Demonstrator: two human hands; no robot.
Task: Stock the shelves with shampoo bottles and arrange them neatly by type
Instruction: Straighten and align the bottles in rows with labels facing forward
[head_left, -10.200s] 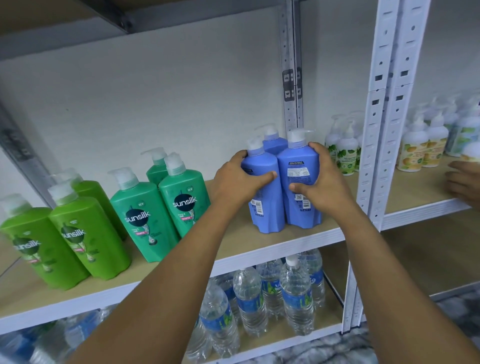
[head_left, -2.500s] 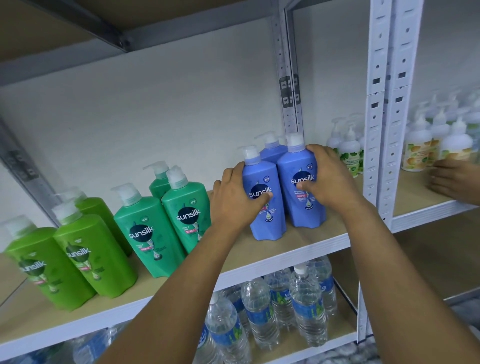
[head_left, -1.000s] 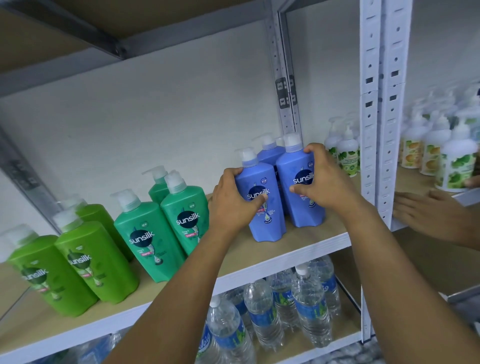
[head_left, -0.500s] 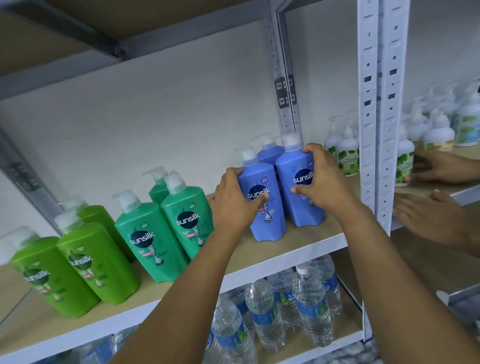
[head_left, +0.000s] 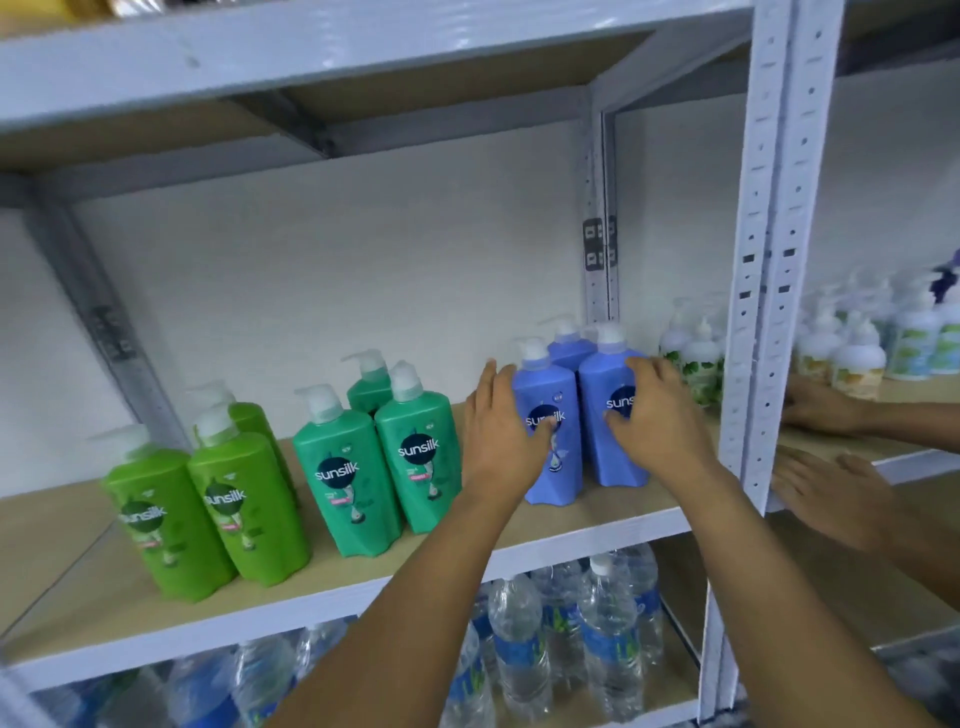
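While two front blue shampoo bottles (head_left: 550, 441) are steadied at the right of centre on the shelf (head_left: 597, 519), each is touched by a hand with loosely spread fingers: the left hand (head_left: 501, 431) lies against one, the right hand (head_left: 657, 415) against the other (neither bottle is clasped). A careless nudge could topple these tall bottles backward into the blue one behind, or sideways into the teal bottles (head_left: 379, 467) just beside them at centre frame.

Glossy plastic blue bottles (head_left: 550, 441), matt wooden shelf (head_left: 156, 597)
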